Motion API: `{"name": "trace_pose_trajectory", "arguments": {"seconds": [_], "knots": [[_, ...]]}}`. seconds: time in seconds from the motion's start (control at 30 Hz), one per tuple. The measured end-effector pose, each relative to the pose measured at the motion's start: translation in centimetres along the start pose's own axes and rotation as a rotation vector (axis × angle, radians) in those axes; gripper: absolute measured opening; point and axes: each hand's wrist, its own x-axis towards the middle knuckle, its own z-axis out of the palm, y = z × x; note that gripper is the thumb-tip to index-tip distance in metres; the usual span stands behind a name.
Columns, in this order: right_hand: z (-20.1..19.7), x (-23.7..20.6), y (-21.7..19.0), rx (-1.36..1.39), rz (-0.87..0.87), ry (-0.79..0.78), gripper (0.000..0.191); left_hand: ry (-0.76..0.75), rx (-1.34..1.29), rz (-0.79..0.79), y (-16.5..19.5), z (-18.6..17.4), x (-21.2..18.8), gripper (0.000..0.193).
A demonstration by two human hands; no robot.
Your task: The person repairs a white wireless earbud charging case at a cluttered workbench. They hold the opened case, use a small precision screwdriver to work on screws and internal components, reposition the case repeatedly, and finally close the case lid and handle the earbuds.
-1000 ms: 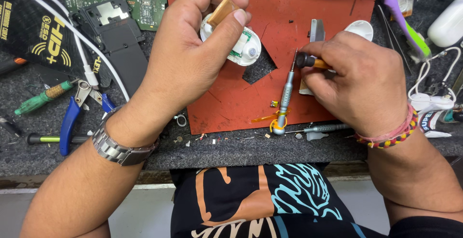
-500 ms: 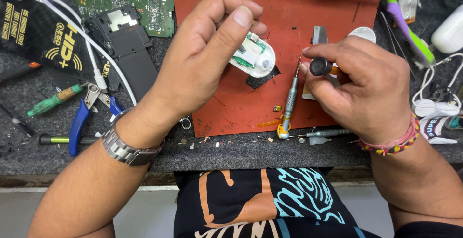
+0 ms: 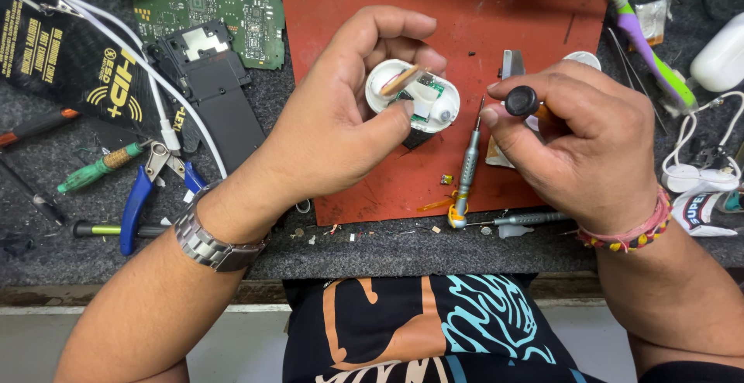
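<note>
Since the earlier frames the left hand (image 3: 341, 119) has turned the small white device (image 3: 415, 98) so its open side faces up, and the right hand (image 3: 577, 139) has lifted its screwdriver (image 3: 521, 101) so that the round black end cap now points at the camera; a second ago that tool lay more sideways in the fingers.

Well off to the left of the left hand lie blue-handled pliers (image 3: 139, 201) and a green-handled screwdriver (image 3: 97, 168) on the dark bench; above them, beyond the knuckles, sit a black plastic cover (image 3: 221, 108) and a green circuit board (image 3: 213, 11). A metal wristwatch (image 3: 208, 241) circles the left wrist.

The left hand is curled, thumb and fingers pinching the device by its rim, just over the red mat (image 3: 465, 18). The device is a rounded white shell, opened, showing a small green board, a white block and a tan strip slanting across its top.

Between the two hands a grey screwdriver (image 3: 468, 170) lies on the mat, tip up toward the device. The right hand is pressed closed around its own screwdriver, thumb and forefinger pinching just under the cap; the shaft is hidden. A beaded bracelet (image 3: 624, 236) sits on that wrist, and a second grey driver (image 3: 531, 218) lies just below the hand
</note>
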Motion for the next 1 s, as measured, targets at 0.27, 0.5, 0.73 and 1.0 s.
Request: {"name": "trace_pose_trajectory", "arguments": {"seconds": [0.27, 0.5, 0.73, 1.0], "knots": [[0.1, -0.1, 0.2, 0.016, 0.028, 0.003, 0.013, -0.028, -0.012, -0.007, 0.4, 0.0, -0.2, 0.056], [-0.5, -0.6, 0.9, 0.032, 0.103, 0.008, 0.012, -0.038, -0.040, 0.000, 1.0, 0.3, -0.4, 0.057], [-2.2, -2.4, 4.5, 0.290, 0.227, 0.236, 0.013, 0.057, -0.082, -0.060, 1.9, -0.1, 0.1, 0.045], [-3.7, -2.6, 7.8, 0.253, 0.456, 0.427, 0.026, 0.184, -0.381, -0.313, 3.3, 0.2, 0.5, 0.030]]}}
